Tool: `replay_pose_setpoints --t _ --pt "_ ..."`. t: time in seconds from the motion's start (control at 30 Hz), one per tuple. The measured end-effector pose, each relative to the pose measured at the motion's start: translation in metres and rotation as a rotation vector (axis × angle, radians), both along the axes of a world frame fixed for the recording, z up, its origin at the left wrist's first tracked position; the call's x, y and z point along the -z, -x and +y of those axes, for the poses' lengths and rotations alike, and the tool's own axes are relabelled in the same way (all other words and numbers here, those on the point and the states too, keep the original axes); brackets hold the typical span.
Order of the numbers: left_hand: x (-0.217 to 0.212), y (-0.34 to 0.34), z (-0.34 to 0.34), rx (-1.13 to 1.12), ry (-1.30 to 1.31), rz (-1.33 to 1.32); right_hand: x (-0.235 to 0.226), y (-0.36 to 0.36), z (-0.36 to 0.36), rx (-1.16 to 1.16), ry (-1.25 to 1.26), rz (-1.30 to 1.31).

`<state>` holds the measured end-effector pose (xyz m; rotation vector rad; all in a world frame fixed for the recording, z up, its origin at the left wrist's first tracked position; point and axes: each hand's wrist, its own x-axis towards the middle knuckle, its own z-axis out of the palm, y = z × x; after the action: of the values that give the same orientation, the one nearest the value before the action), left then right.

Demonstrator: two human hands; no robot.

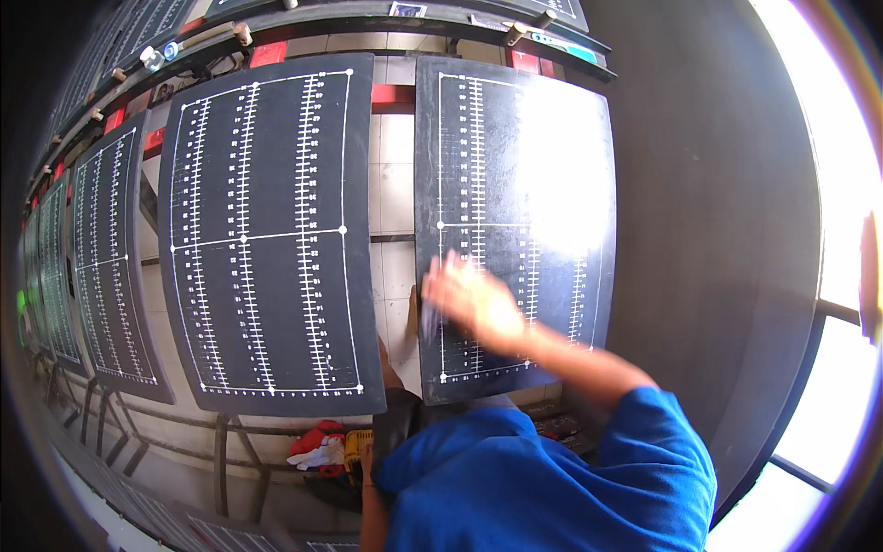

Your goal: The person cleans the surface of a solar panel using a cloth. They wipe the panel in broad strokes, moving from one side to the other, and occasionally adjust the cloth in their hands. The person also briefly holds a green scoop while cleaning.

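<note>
My right hand (474, 299) is over the lower left part of a dark board (501, 267) with white ruled scales, a cross line and round white dots. The hand is smeared by motion, with its fingers pointing to the board's left edge. A pale, thin streak shows beneath the fingers; whether it is an object or blur I cannot tell. Low beside my body hangs my left arm, its hand (366, 460) next to a yellow slotted thing (359, 448). The left fingers are mostly hidden. Strong glare covers the upper right of the board.
A similar board (276, 184) lies to the left, with several more beyond it. A dark rail (368, 26) with wooden pegs runs along the far side. A red and white cloth (319, 448) lies below, by the metal frame legs. A dark grey panel (708, 230) stands at the right.
</note>
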<state>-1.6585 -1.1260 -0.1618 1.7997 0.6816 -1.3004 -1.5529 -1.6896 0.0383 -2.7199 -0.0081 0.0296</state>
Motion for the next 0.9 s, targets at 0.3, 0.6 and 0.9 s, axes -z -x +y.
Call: replay_pose_setpoints --t 0.3,0.6,0.9 --pt "-0.004 -0.001 -0.006 0.018 -0.015 -0.002 0.048 -0.084 -0.171 0.63 0.165 -0.325" --pt "0.003 -0.009 -0.015 0.044 -0.016 0.023 0.011 0.049 -0.054 0.291 0.146 0.094" --pt "0.003 -0.022 -0.028 0.101 -0.02 0.009 0.031 -0.027 -0.252 0.698 0.486 -0.278"
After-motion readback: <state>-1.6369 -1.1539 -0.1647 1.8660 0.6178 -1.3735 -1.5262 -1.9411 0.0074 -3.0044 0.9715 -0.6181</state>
